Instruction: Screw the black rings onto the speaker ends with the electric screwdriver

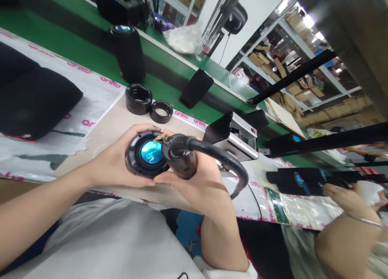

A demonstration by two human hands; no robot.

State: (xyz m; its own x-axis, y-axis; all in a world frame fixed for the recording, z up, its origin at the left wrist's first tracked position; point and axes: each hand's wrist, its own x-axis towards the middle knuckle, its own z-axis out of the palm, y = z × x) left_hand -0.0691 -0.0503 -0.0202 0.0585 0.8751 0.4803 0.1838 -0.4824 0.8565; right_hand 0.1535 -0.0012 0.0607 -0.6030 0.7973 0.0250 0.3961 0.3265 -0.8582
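Got a round black plastic housing with a shiny blue disc in its middle [150, 153] held up over the near side of a bench under white sheeting with pink lettering [98, 99], disc side facing up at the camera. Clamped around the left rim by the left hand [117, 157], so no gap at all there. Immediately to the right, overlapping the right rim from this angle: a stubby black plastic cylinder with a thick black cord [183, 161]. Looks gripped by the right hand [206, 184], definitely the nearer of the two, thumb reaching across to the housing's lower rim. Seems roughly end-on to the camera, long axis pretty much in line with the housing's, cord arcing off to the right. Can't tell about contact between cylinder and housing, with the lower end hidden.

Containers next. Beyond the right hand, a silver and black box with an open end [242, 147], with parts inside too small to make out. Farther back, a crumpled whitish see-through plastic bag [184, 38], no clue about contents. Just past the housing, a bigger glossy black plastic ring [136, 106] right beside a smaller glossy black plastic ring [162, 118], both hollow
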